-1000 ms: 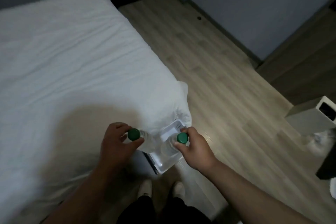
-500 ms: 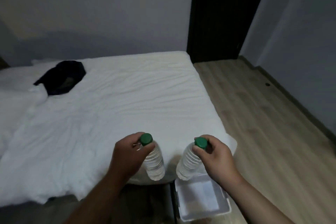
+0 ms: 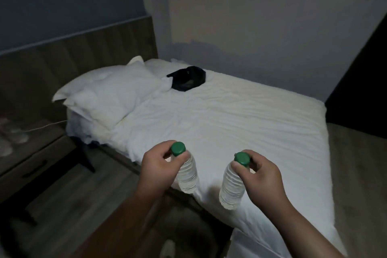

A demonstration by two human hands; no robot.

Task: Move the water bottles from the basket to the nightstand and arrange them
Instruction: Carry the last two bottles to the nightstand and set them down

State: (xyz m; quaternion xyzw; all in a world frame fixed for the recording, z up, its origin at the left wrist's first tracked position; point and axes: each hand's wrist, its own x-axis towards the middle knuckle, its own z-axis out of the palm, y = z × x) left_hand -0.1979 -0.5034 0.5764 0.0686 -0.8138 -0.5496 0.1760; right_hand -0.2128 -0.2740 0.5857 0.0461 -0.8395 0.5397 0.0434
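Observation:
I carry two clear water bottles with green caps, hanging upright in the air over the near edge of the bed. My left hand [image 3: 158,166] pinches the neck of the left bottle [image 3: 187,174] just under its cap. My right hand [image 3: 261,178] grips the neck of the right bottle [image 3: 231,187] the same way. The wooden nightstand [image 3: 31,153] stands at the far left beside the bed's head, with blurred pale items on its top. The basket is out of view.
A white bed [image 3: 240,123] fills the middle, with pillows [image 3: 106,92] at its head and a black garment [image 3: 187,78] lying on it. A wooden headboard panel [image 3: 79,58] runs behind. Wood floor [image 3: 69,201] lies between me and the nightstand. A dark doorway [image 3: 364,81] is at the right.
I have lifted both bottles out of the basket and turned left. The view swung from the floor and basket toward the bed's head and the nightstand.

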